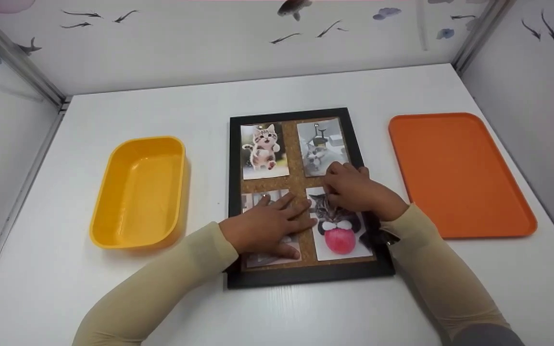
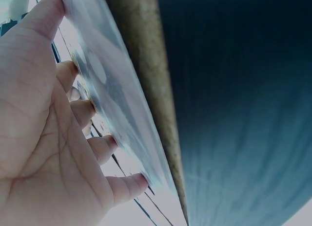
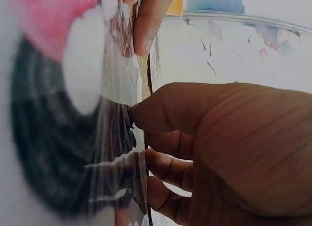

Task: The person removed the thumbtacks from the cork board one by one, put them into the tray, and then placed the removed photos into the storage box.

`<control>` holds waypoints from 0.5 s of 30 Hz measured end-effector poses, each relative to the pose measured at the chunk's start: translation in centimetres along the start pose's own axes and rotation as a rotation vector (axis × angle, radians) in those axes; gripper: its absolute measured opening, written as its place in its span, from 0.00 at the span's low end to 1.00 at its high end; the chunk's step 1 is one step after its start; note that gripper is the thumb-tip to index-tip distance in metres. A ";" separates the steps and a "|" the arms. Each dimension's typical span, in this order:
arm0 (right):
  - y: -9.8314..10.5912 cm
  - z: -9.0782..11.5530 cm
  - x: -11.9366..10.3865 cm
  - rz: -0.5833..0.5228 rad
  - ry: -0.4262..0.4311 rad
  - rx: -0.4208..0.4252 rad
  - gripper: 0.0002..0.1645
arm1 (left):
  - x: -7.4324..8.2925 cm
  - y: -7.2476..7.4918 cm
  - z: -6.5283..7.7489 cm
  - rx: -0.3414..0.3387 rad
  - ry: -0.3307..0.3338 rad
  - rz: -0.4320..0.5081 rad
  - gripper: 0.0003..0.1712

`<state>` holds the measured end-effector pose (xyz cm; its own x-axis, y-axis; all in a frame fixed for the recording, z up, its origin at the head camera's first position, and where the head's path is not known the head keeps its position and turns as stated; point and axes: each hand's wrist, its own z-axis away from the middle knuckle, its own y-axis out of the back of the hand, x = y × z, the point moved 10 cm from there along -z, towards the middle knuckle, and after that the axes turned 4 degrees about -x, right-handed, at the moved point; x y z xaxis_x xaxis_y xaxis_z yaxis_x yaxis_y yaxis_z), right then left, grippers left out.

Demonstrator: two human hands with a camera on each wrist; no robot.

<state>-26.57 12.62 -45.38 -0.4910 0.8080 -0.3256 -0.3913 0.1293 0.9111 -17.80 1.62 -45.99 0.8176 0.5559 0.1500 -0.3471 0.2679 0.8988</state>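
Note:
A black-framed corkboard point(image 1: 296, 158) lies flat with a cat photo in each quarter. My left hand point(image 1: 270, 228) spreads its fingers over the lower-left photo point(image 1: 258, 260), covering much of it; in the left wrist view its fingertips point(image 2: 129, 186) press down while the palm stays raised. At the top edge of the lower-right photo point(image 1: 339, 240), a cat with a pink ball, is my right hand point(image 1: 354, 187) with curled fingers. In the right wrist view its thumb point(image 3: 161, 109) meets the glossy photo. I cannot tell whether something small is pinched there.
Small pins show on the upper-left photo point(image 1: 263, 154) and upper-right photo point(image 1: 322, 144). A yellow tub point(image 1: 181, 192) stands left of the board, and an orange tray point(image 1: 464, 173) lies to its right. Patterned white panels point(image 1: 200, 48) enclose the white table point(image 1: 161, 110).

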 end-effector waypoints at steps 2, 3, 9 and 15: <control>0.0 -0.1 0.0 0.001 0.000 0.000 0.09 | -0.1 0.0 0.0 -0.001 0.002 -0.002 0.45; 0.0 -0.1 0.0 0.001 -0.002 -0.004 0.09 | -0.1 0.0 0.0 -0.001 0.001 -0.002 0.45; 0.0 -0.1 0.0 -0.012 0.001 -0.027 0.08 | -0.1 -0.2 0.0 -0.005 0.009 -0.004 0.45; 0.1 -0.1 0.0 -0.021 0.023 -0.047 0.07 | 0.0 -0.3 -0.1 -0.016 0.013 -0.023 0.46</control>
<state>-26.66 12.61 -45.31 -0.5001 0.7918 -0.3506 -0.4377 0.1183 0.8913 -17.79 1.61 -46.32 0.8194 0.5597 0.1237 -0.3356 0.2936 0.8951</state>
